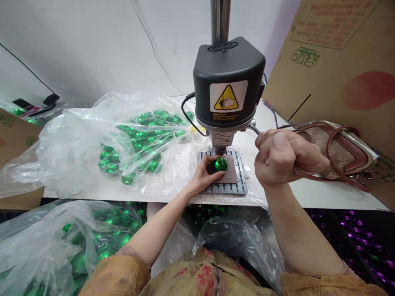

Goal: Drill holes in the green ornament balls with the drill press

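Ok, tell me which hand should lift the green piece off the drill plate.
Left. The left hand already grips the green piece under the drill head; the right hand is closed around the lever.

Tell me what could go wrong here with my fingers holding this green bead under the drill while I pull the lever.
1. The left hand pinches the green bead right beside the drill tip; a slip could bring the bit onto a finger.
2. The bead is round, shiny and held only by fingers on the brown pad, so it might spin or roll.
3. The right hand grips the lever close to a purse strap, which might snag.
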`<state>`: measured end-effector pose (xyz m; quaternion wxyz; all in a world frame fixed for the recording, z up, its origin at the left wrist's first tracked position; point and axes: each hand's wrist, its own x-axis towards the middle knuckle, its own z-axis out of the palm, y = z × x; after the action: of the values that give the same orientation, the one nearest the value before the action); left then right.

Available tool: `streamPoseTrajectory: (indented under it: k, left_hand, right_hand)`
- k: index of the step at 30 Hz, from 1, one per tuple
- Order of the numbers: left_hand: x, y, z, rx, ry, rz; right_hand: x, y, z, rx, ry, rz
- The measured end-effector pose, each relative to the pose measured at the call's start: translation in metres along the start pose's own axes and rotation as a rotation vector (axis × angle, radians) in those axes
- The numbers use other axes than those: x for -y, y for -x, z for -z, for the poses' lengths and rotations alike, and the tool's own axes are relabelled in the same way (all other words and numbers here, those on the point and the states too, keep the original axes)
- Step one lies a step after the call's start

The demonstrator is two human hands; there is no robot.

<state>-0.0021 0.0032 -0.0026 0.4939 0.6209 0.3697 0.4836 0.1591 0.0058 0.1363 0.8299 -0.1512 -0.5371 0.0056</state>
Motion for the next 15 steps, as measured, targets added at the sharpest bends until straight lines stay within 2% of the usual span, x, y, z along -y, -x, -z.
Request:
streamPoseTrajectory:
  k: [4, 15]
  left_hand:
    - [0.001, 0.000, 0.001, 0.002, -0.002, -0.002]
    - [0.000, 0.001, 0.001, -0.009, -0.006, 0.002]
  right_hand:
    - [0.002, 0.001, 0.003, 0.062, -0.025, 0.047]
    - [-0.007, 0.017, 0.012, 0.096, -0.043, 0.127]
